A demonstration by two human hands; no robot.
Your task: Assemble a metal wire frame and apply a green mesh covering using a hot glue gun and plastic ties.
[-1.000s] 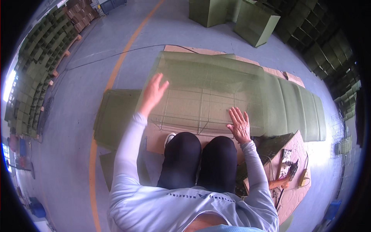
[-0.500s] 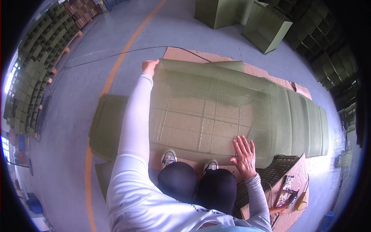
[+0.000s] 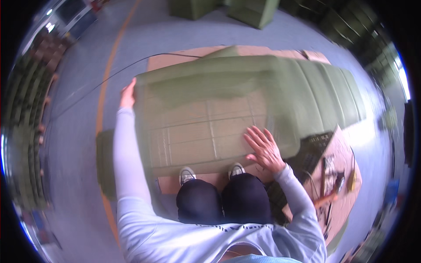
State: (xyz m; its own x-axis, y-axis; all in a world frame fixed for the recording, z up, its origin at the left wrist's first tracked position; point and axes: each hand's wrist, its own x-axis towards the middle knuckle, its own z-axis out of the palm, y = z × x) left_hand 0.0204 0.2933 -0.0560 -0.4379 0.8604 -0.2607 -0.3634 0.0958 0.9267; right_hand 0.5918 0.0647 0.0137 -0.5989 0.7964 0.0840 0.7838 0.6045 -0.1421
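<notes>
A person in a pale long-sleeved top and dark trousers bends over a large green upholstered sofa section (image 3: 245,109) that lies on sheets of brown cardboard (image 3: 193,57) spread over a grey floor (image 3: 79,131). The near part of the sofa section shows a tan underside crossed by thin straps, while its far and right parts are covered in green fabric with padded ribs. The left hand (image 3: 127,95) reaches out along a straight arm to the far left corner of the sofa section and curls around that edge; only the back of the hand shows, so how tightly the fingers close there cannot be told. The right hand (image 3: 263,149) lies flat on the tan underside near the close edge, palm down, with its fingers spread apart and holding nothing. Two grey shoes (image 3: 210,173) stand on the cardboard just beside the near edge of the sofa section. A curved orange line (image 3: 105,87) runs across the floor at the left, and a thin black cable (image 3: 87,94) crosses it. To the right, small tools (image 3: 333,184) lie scattered on another piece of cardboard beside a dark crate (image 3: 313,151). Green boxes (image 3: 254,11) stand farther off.
</notes>
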